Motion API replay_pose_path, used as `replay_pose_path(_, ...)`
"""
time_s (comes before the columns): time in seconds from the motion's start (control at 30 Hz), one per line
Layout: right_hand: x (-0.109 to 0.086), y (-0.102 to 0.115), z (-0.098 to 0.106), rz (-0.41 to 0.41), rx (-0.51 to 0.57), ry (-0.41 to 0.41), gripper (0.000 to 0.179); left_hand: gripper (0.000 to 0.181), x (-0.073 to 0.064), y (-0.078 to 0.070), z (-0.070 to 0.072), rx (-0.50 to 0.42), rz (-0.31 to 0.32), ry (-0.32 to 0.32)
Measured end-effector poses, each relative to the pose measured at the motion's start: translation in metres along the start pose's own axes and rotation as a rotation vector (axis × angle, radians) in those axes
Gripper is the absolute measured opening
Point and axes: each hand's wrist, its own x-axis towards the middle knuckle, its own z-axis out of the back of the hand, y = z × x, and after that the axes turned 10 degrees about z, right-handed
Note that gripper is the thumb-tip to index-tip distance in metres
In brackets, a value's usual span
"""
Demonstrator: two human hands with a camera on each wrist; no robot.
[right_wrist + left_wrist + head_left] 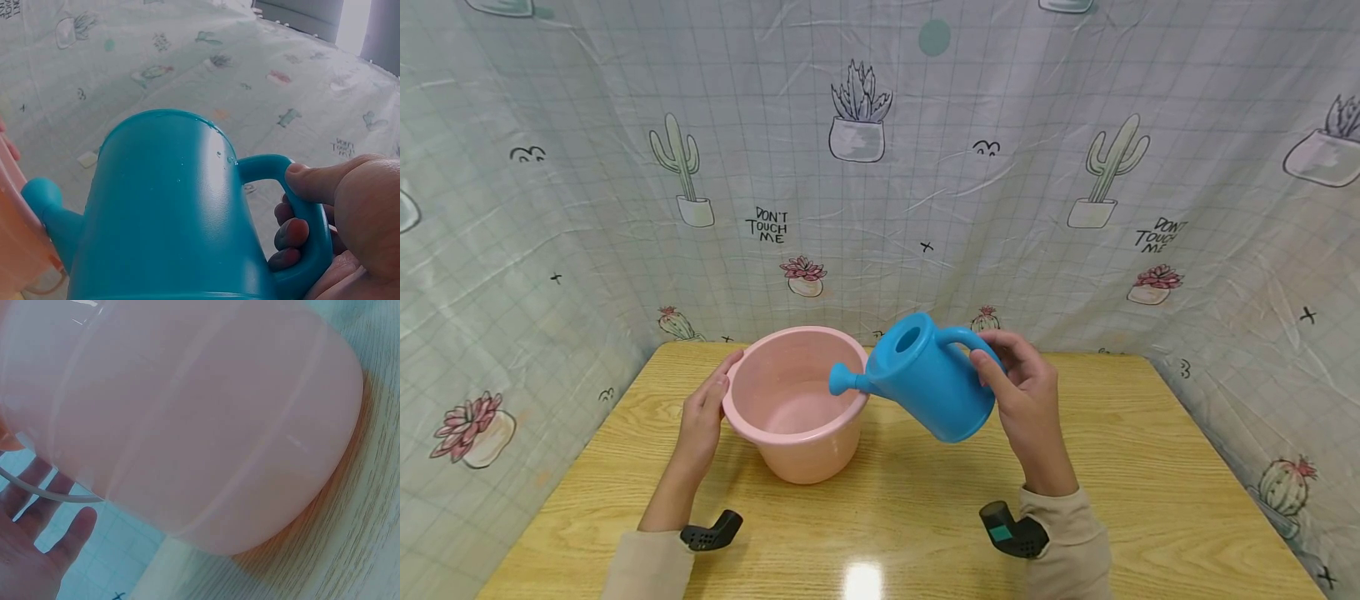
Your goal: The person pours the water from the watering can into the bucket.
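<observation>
A blue watering can (pixel 932 383) hangs tilted above the table, its right-side handle gripped by my right hand (pixel 1018 379). In the right wrist view, the thumb lies on top of the handle (pixel 265 165) and the fingers curl through it. The spout's round head (pixel 842 379) reaches over the right rim of a pink basin (pixel 808 458); no water stream is visible. Against the basin's left rim rests my left hand (pixel 703 408), its fingers fairly straight along the outside. A thin grey handle (pixel 56 495) crosses in front of those fingers in the left wrist view.
The basin stands on a wooden table (pixel 1150 467), left of the middle. Behind and on both sides hangs a curtain (pixel 925 192) printed with potted plants. Each wrist wears a black device, one on the left (pixel 711 533) and one on the right (pixel 1015 533).
</observation>
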Motion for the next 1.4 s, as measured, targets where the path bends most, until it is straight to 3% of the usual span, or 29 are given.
replay_pose_path(1.4, -0.0027, 0.0009, -0.0002, -0.006, -0.011, 0.002, 0.025, 0.048, 0.0001, 0.0039, -0.0002, -0.018, -0.043, 0.025)
